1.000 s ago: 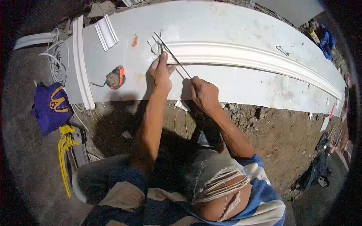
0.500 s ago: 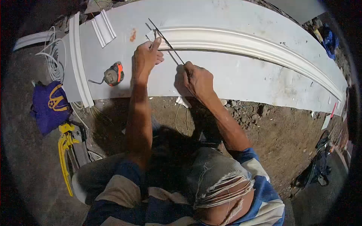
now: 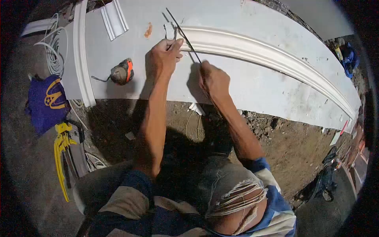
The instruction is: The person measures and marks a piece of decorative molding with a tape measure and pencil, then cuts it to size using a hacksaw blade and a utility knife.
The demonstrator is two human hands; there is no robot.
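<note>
Now the thin blade farther across the white molding.

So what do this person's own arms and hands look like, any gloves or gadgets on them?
No gloves: the left hand and right hand are bare, with no watch, ring or cable to be seen. The forearms are bare too, below a left sleeve and right sleeve with broad dark blue and pale bands.

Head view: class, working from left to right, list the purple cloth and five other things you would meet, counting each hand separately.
Purple cloth, long white strip, tape measure, left hand, right hand, blue bundle.
</note>
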